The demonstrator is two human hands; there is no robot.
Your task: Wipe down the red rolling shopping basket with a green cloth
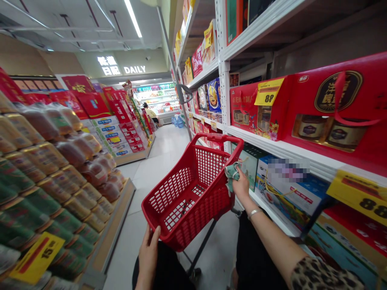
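A red plastic shopping basket (184, 193) on a wheeled stand stands tilted in the aisle in front of me, with nothing visible inside. My right hand (241, 184) is closed on a crumpled pale green cloth (232, 172) and presses it against the basket's right rim. A silver bracelet circles that wrist. My left hand (149, 249) rests low on my dark-clothed knee, just below the basket's near corner, fingers together and holding nothing I can see.
White shelving (272, 147) on the right carries red gift boxes (338, 104) with yellow price tags. On the left, wrapped jars and cans (54, 169) are stacked on a sloping display. The tiled aisle (163, 157) runs ahead; a person stands far off.
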